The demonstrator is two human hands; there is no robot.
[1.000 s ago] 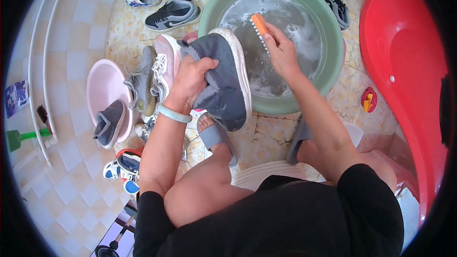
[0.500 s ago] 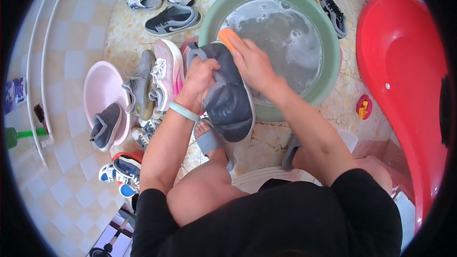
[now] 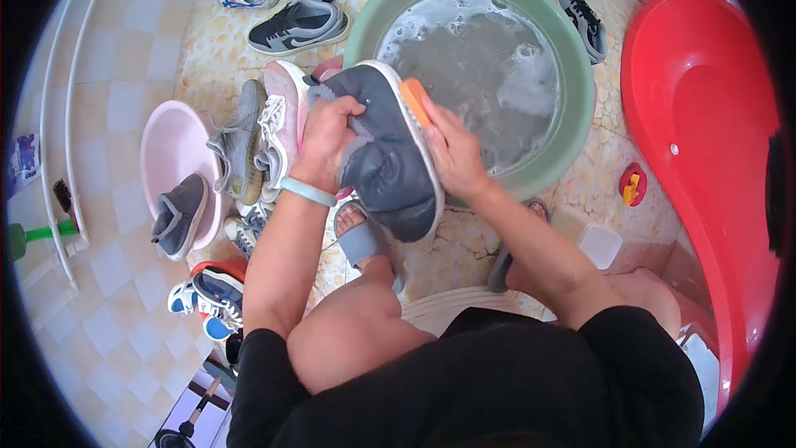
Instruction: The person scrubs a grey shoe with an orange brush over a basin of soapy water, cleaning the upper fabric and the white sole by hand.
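Observation:
My left hand (image 3: pixel 325 137) is closed on the fleece-lined opening of a dark grey padded shoe (image 3: pixel 388 170). The shoe is tilted, its white sole edge turned to the right. In my right hand (image 3: pixel 455 152) is an orange scrub brush (image 3: pixel 413 100), pressed along that sole edge near the toe; its bristles are hidden. Just beyond stands a green basin (image 3: pixel 578 108) of grey, sudsy water, with the shoe partly over its near left rim. A matching grey shoe (image 3: pixel 182 214) leans on the pink basin (image 3: pixel 157 145) at left.
Grey and pink sneakers (image 3: pixel 280 104) lie left of my left hand. Several more shoes, including a black-and-grey sneaker (image 3: pixel 298 26), stand beyond. Another black sneaker (image 3: pixel 579 18) leans by the green basin's far right. A red tub (image 3: pixel 684 108) fills the right side.
The brush and my right hand have moved slightly right and nearer along the sole edge. The shoe has tilted, showing more of its white sole edge. Foam in the basin has shifted.

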